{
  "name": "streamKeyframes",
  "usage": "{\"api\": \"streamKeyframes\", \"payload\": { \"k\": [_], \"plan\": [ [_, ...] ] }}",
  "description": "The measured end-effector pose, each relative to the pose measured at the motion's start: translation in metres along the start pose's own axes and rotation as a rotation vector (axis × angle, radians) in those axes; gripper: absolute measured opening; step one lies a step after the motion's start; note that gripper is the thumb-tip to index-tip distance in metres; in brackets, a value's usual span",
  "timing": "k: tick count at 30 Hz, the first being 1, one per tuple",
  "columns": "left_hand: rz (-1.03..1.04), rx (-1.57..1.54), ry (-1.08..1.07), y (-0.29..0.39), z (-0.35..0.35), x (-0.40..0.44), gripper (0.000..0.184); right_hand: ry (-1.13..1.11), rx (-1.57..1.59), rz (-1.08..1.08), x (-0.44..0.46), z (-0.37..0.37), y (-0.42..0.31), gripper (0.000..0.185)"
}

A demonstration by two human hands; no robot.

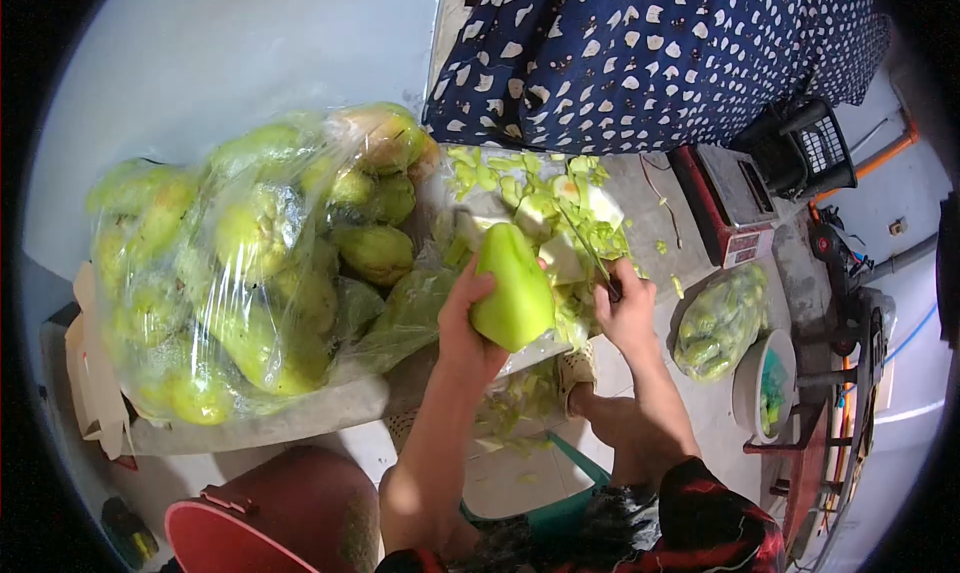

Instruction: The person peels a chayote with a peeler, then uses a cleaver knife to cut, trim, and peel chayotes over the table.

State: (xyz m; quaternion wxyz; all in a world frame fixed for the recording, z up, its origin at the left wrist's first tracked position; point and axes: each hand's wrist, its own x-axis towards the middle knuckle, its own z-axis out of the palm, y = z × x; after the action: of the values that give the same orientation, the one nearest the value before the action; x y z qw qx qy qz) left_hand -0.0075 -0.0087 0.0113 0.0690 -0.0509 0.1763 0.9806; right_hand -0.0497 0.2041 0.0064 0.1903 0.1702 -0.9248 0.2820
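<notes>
My left hand (468, 318) is wrapped round a green papaya (515, 293), which stands tilted with its narrow end up and shows smooth, pale green flesh. Closed round the handle of a thin knife (590, 248), my right hand (628, 308) is just to the right of the papaya. The blade points up and away, apart from the fruit. Beyond both hands lies a heap of green peelings (520, 178), with pale cut pieces among them. At the left, a clear plastic bag (270, 313) holds several green papayas, one end of it open towards my left hand.
A red scale (725, 198) stands right of the peelings, with a black crate (805, 153) behind it. A filled plastic bag (725, 323) and a white bucket (748, 393) are at the right. Near my legs is a red bucket (275, 513). A dark blue patterned cloth (620, 63) hangs at the back.
</notes>
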Motion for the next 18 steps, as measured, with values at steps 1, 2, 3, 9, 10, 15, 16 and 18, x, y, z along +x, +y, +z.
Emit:
{"api": "streamKeyframes", "payload": {
  "k": [1,2,3,9,10,15,16,18],
  "plan": [
    [0.010,-0.090,0.037,0.000,-0.001,0.001,0.061,0.000,0.015,0.015,0.001,0.000,-0.001,0.015],
    [0.013,-0.089,0.038,0.000,-0.004,0.001,0.061,0.001,0.029,0.030,0.002,0.001,-0.001,0.017],
    [0.016,-0.110,0.029,0.002,-0.008,0.001,0.059,-0.001,0.031,0.027,0.002,0.001,-0.001,0.017],
    [0.034,-0.138,0.017,0.007,-0.014,0.002,0.058,0.002,0.020,0.038,-0.001,0.006,-0.001,0.023],
    [0.048,-0.145,-0.001,0.007,-0.014,0.002,0.059,-0.001,0.043,0.038,-0.002,0.006,-0.004,0.021],
    [0.042,-0.019,-0.018,0.015,-0.012,-0.002,0.066,0.039,-0.051,-0.132,0.003,0.002,-0.014,0.044],
    [0.026,0.031,-0.052,0.019,-0.011,-0.004,0.070,0.041,-0.052,-0.129,0.003,0.003,-0.013,0.044],
    [0.036,0.168,-0.084,0.025,-0.006,-0.005,0.074,0.005,-0.110,-0.160,0.003,0.004,-0.010,0.069]
  ]
}}
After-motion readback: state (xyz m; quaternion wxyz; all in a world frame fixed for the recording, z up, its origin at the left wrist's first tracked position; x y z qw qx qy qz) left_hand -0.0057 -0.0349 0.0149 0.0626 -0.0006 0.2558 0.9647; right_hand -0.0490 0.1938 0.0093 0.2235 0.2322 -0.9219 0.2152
